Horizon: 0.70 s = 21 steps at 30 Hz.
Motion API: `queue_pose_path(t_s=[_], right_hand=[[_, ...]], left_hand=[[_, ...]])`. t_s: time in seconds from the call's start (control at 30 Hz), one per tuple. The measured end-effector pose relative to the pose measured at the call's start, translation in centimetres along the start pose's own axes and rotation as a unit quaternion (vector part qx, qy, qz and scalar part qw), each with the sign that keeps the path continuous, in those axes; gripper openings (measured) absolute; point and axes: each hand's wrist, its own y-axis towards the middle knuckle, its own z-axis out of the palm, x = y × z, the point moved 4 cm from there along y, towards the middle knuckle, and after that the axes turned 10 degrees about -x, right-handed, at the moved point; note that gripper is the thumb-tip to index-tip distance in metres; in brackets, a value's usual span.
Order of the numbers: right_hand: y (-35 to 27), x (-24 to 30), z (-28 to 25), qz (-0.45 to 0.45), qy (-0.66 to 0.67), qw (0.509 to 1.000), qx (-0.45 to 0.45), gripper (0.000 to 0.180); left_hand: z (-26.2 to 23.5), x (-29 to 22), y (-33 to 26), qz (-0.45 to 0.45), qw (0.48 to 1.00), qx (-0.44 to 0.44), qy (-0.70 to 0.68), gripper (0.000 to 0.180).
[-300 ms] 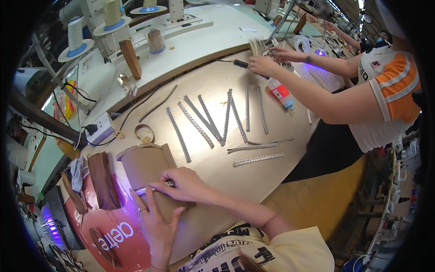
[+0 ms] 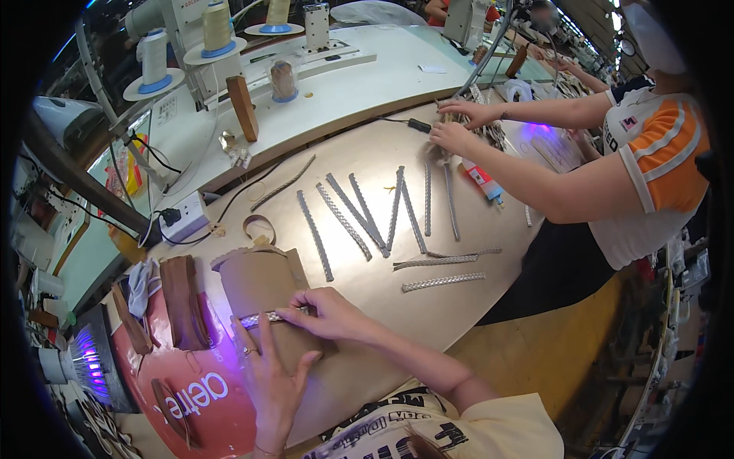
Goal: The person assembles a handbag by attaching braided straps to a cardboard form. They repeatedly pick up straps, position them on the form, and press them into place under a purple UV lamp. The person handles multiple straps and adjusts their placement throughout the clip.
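My left hand (image 2: 267,375) lies flat, fingers spread, on a tan leather piece (image 2: 256,283) on the brown worktable (image 2: 474,321). My right hand (image 2: 325,312) presses its fingertips on a narrow silver-grey zigzag strip (image 2: 264,317) that lies across that leather piece. The strip's left end shows beside my left index finger. Several more grey zigzag strips (image 2: 359,214) are laid out in rows further up the table.
A co-worker in an orange and white shirt stands at the right, both hands (image 2: 455,126) on strips at the table's far end. A glue tube (image 2: 483,180) lies near that forearm. Brown leather pieces (image 2: 180,298), a power socket (image 2: 183,218) and thread cones (image 2: 218,30) are on my left.
My right hand has slid a little along the strip on the leather piece. The co-worker's hands stay at the far end of the table.
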Motion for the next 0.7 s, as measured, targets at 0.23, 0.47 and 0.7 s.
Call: queue_pose_path(t_s=[0.23,0.47,0.7], right_hand=[[0.8,-2.0,0.7,0.034,0.085,0.995,0.029,0.041],[0.9,-2.6,0.8,0.018,0.091,0.995,0.033,0.038],[0.6,-1.9,-0.5,0.04,0.124,0.99,0.055,0.034]], left_hand=[[0.4,0.0,0.2,-0.023,0.999,0.01,-0.047,0.1],[0.3,-0.1,0.4,-0.007,1.0,0.005,-0.023,0.102],[0.1,-0.4,0.4,-0.017,1.0,0.003,-0.006,0.099]])
